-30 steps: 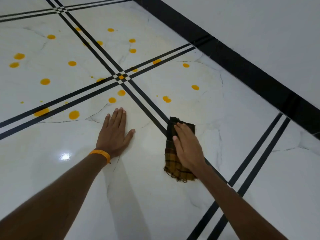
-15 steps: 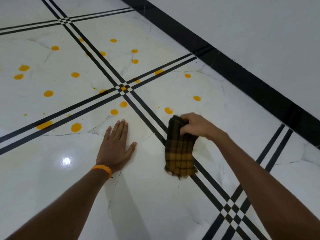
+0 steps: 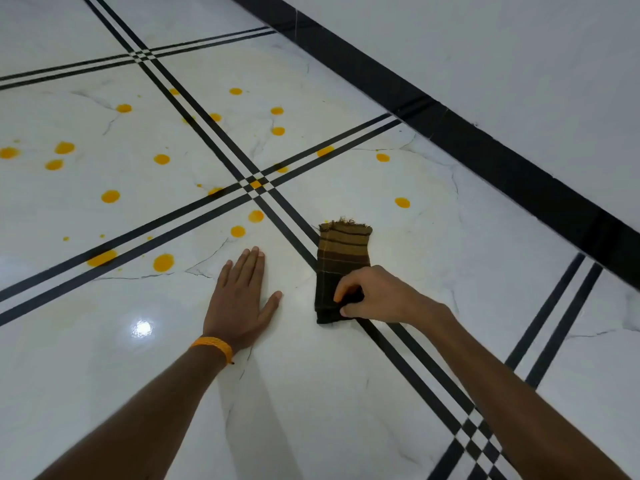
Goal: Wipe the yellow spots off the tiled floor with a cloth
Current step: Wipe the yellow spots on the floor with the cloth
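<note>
Right now the left hand [image 3: 239, 299] lies flat on the white tiled floor [image 3: 311, 393], fingers straight and close together, thumb spread to the side, holding nothing. An orange wristband [image 3: 213, 344] sits on that wrist. The right hand [image 3: 377, 299] is just beside it, fingers curled, thumb and fingertips pinching the near, dark end of the cloth [image 3: 343, 258].

The cloth is a folded brown-and-yellow checked strip lying flat and stretched away from the person. Its frayed far edge points toward the wall [image 3: 485, 46], and its left edge touches the black double stripe [image 3: 287, 220] that runs diagonally between the two hands.

Of the yellow spots, the closest to the cloth is one spot [image 3: 402, 202] beyond its far right corner, apart from the fringe. Two spots [image 3: 256, 215] lie across the stripe, just past the left fingertips, and a bigger spot [image 3: 163, 262] lies left of that hand. Many more spots [image 3: 110, 195] are scattered over the far-left tiles and on the crossing stripes.

Right of the cloth, white tile runs out to the black skirting band [image 3: 485, 140] at the foot of the wall. More white tile stretches between the forearms toward the person, with a bright glare [image 3: 142, 329] left of the left wrist.
</note>
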The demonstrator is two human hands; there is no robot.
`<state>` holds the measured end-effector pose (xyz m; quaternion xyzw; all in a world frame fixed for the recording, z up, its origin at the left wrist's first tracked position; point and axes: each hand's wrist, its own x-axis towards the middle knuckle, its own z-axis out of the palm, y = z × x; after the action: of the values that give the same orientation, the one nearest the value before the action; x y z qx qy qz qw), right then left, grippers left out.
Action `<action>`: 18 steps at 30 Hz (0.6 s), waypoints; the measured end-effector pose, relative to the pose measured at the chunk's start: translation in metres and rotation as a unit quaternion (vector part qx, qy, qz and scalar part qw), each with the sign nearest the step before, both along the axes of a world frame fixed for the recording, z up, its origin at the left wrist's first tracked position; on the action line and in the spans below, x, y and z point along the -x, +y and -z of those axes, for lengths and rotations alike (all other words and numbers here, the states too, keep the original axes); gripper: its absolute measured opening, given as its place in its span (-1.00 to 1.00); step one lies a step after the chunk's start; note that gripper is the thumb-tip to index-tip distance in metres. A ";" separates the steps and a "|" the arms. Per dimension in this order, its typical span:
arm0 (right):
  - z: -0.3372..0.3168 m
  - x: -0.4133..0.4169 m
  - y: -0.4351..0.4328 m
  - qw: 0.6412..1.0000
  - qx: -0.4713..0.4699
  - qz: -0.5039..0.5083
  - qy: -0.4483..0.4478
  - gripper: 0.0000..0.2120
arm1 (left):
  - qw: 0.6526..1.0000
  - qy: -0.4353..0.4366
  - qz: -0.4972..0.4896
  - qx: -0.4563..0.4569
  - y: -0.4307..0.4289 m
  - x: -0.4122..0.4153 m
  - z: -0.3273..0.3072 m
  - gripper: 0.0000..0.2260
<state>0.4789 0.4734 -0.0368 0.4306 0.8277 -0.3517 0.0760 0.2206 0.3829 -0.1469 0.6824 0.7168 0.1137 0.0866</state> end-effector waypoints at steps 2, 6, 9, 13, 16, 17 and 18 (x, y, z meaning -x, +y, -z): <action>0.018 0.007 0.009 0.993 -0.042 0.088 0.066 -0.87 | 1.000 0.001 -0.002 -0.005 0.002 0.003 -0.003 -0.27; 0.061 0.048 0.034 0.954 -0.242 0.169 0.058 -0.61 | 0.999 0.016 0.035 0.001 0.016 0.015 -0.010 -0.31; 0.093 0.071 0.013 0.947 -0.292 0.131 -0.025 -0.44 | 0.994 0.044 0.096 -0.003 0.022 0.013 -0.004 -0.36; 0.095 0.037 0.048 0.938 -0.333 0.091 -0.042 -0.40 | 0.995 0.029 0.096 0.001 0.024 0.016 0.000 -0.38; 0.090 0.025 0.127 0.917 -0.317 0.226 -0.090 -0.42 | 0.996 0.015 0.084 0.004 0.025 0.015 -0.001 -0.38; 0.086 0.036 0.143 0.909 -0.308 0.265 -0.096 -0.41 | 0.997 0.008 0.083 0.006 0.026 0.014 -0.001 -0.38; 0.084 0.055 0.146 0.908 -0.306 0.269 -0.094 -0.40 | 0.996 0.008 0.085 0.008 0.026 0.014 -0.002 -0.38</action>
<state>0.4242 0.6195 -0.1210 0.6697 0.7369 -0.0460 -0.0798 0.2066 0.4086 -0.1449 0.7409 0.6579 0.0950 0.0956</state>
